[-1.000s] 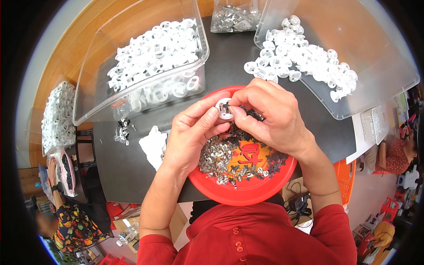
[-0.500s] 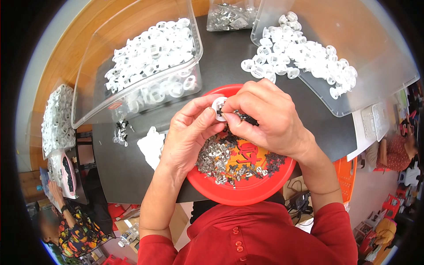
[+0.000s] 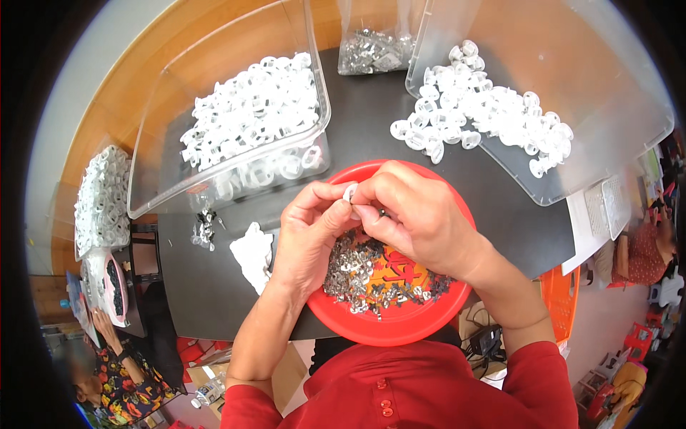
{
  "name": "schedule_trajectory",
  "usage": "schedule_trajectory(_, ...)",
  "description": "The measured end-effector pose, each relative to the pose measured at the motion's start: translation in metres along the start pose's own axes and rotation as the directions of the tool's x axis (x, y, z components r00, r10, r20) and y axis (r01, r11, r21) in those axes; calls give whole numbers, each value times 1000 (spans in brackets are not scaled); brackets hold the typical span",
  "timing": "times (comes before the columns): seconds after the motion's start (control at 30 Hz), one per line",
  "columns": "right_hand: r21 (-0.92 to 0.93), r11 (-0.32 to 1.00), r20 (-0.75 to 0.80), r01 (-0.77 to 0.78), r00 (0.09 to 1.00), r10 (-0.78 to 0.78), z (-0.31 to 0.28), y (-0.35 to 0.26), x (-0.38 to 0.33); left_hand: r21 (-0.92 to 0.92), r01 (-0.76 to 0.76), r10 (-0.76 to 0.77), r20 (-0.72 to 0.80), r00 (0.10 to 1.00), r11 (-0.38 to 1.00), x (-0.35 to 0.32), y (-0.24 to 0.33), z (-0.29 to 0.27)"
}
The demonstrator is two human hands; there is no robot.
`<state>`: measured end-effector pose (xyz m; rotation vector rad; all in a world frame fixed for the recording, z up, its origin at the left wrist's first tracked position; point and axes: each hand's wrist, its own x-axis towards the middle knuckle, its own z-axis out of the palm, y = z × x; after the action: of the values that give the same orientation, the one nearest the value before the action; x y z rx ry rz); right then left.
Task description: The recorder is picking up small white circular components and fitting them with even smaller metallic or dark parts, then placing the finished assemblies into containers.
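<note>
Left of the fingers, the clear bin w/ white plastic rings (image 3: 246,114) sits as before. The left hand (image 3: 309,232) and right hand (image 3: 414,214) stay joined over the red bowl (image 3: 457,314), but vs. 1 s ago they are a bit lower and closer together. The small white ring (image 3: 349,191) is pinched between the fingertips of both hands, fingers closed tight on it; a dark metal bit shows just beside the right thumb. Probably the metal piece is now being pressed in. Below the fingers lie the metal clips (image 3: 357,275). Right of them, loose white rings (image 3: 493,118) spill from the tilted tray.
</note>
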<state>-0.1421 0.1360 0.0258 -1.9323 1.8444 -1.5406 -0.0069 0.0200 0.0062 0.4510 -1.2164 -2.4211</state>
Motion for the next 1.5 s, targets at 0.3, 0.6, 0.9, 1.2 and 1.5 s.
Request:
schedule_trajectory(0.3, 131, 984, 65, -121, 991, 114, -7, 0, 1, 72, 11, -9, -34, 999, 997, 1, -5, -3)
schedule_trajectory(0.6, 170, 972, 89, -162, 985, 149, -10, -4, 5, 70, 51, -53, 37, 998, 996, 1, 2, -2)
schedule_trajectory(0.9, 433, 751, 151, -498, 862, 484, -36, 4, 7, 154, 52, -73, 133, 988, 987, 0, 8, 5)
schedule_trajectory(1.2, 398, 862, -98, -313, 920, 379, -45, -28, 112, 131, 44, -60, 123, 991, 990, 1, 10, 2)
schedule_trajectory(1.5, -291, 795, -122, -533, 844, 522, -78, 34, 38, 175, -22, 5, 100, 995, 984, 0, 15, 2)
